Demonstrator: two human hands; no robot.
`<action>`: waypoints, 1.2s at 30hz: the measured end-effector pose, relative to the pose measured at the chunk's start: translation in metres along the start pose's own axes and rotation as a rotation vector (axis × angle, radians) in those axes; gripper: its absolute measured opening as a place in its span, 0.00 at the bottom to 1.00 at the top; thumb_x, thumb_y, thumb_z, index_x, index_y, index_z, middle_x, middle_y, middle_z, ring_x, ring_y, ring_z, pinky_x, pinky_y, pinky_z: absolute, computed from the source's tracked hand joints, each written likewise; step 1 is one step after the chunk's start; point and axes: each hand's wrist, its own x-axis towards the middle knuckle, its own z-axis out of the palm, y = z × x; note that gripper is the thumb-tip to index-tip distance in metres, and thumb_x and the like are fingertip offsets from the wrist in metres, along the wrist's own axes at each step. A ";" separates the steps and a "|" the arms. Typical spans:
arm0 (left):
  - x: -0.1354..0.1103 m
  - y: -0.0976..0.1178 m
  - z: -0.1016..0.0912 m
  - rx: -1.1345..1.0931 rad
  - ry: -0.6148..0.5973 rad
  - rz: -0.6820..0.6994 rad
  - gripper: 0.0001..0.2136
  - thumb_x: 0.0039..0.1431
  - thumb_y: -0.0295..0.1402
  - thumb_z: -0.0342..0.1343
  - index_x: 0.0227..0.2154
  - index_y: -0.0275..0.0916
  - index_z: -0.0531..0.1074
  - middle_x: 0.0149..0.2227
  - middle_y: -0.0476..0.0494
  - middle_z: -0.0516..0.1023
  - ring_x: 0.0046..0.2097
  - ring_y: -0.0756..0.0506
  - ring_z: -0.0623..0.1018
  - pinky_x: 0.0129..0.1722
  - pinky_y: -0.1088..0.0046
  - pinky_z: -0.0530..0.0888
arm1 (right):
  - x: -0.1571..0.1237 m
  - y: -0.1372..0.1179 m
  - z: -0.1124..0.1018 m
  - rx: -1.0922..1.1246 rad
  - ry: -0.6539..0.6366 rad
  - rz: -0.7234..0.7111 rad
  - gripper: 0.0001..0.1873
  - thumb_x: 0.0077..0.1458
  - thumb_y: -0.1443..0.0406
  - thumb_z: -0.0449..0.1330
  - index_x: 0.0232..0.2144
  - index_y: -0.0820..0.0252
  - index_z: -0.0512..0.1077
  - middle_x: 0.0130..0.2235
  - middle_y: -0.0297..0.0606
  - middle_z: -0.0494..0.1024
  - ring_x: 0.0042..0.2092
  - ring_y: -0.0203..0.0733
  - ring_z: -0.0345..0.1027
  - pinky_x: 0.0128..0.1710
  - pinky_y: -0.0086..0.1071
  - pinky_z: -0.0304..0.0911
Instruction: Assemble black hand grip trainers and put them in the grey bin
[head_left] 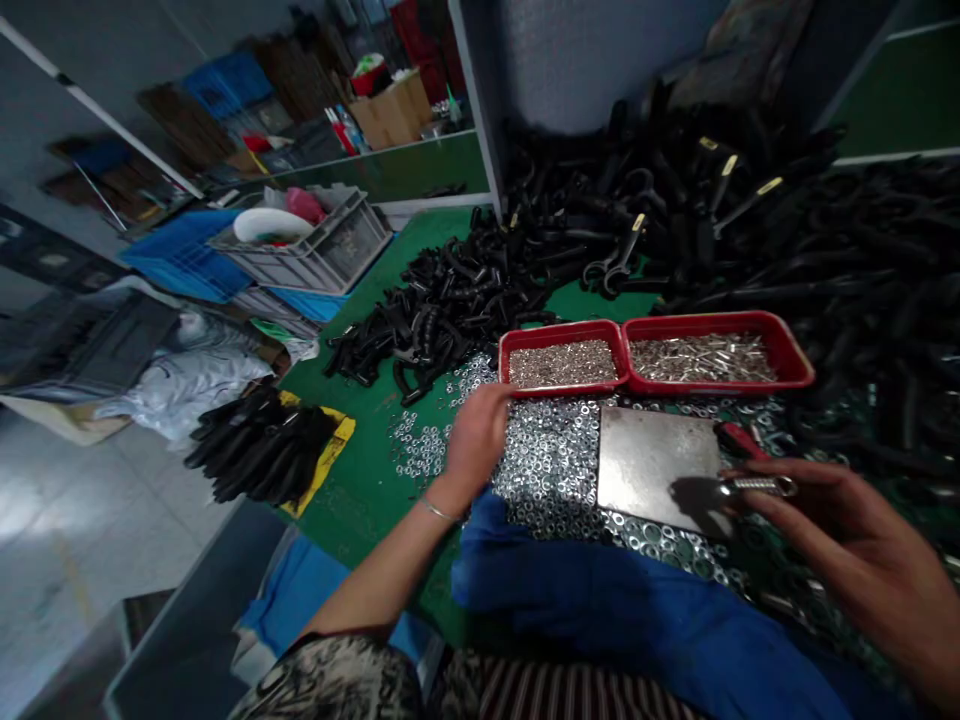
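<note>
Between the thumb and fingers of my right hand [847, 530] is a metal spring [754, 486], lying level above the right edge of a flat metal plate [652, 465]. A red-handled tool [741, 438] shows just behind that hand. My left hand [480, 430] has its fingers curled together at the near left corner of the left red tray [622, 380]; whatever they pinch is hidden. Loose metal nuts and washers [551, 455] spread between that hand and the plate. Small metal pieces fill the left tray, and short metal pins fill the right red tray [806, 375].
Black curved plastic parts [442, 310] are heaped behind the trays, with a larger pile of black parts [675, 200] further back and right. More black parts [262, 445] lie on yellow sheeting [341, 435] at the left edge. A grey crate [352, 240] stands beyond.
</note>
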 end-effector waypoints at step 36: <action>-0.035 0.160 0.078 -1.449 -0.620 -0.631 0.21 0.59 0.48 0.63 0.43 0.42 0.61 0.28 0.56 0.69 0.21 0.56 0.64 0.21 0.81 0.64 | -0.035 -0.001 0.042 0.564 0.086 0.066 0.15 0.54 0.54 0.68 0.40 0.53 0.72 0.42 0.36 0.77 0.43 0.43 0.72 0.50 0.40 0.68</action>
